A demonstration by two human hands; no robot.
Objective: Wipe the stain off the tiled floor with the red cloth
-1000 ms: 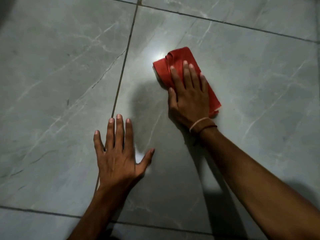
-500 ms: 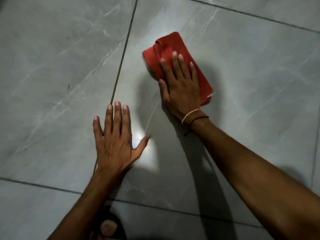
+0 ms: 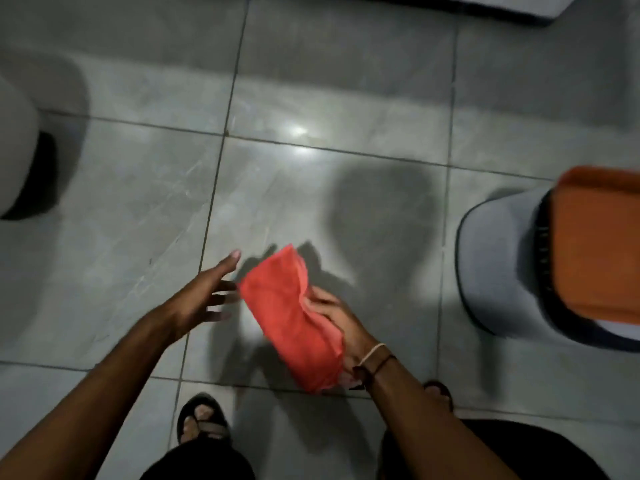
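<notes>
The red cloth (image 3: 294, 317) hangs in the air above the grey tiled floor (image 3: 138, 209), loosely folded. My right hand (image 3: 337, 323) grips it from the right side, with bands on the wrist. My left hand (image 3: 204, 292) is open just left of the cloth, fingers spread toward its edge, not clearly touching it. I see no distinct stain on the tiles; a bright light reflection shows farther ahead. The frame is motion-blurred.
A grey round stool with an orange cushion (image 3: 568, 258) stands at the right. A pale rounded object (image 3: 17, 150) sits at the left edge. A dark-edged slab (image 3: 485, 5) lies at the top. My sandalled feet (image 3: 202, 422) are below.
I have risen from the floor. My right hand lifted the cloth off the tile, my left hand left the floor and moved beside the cloth. The view pulled far back.
</notes>
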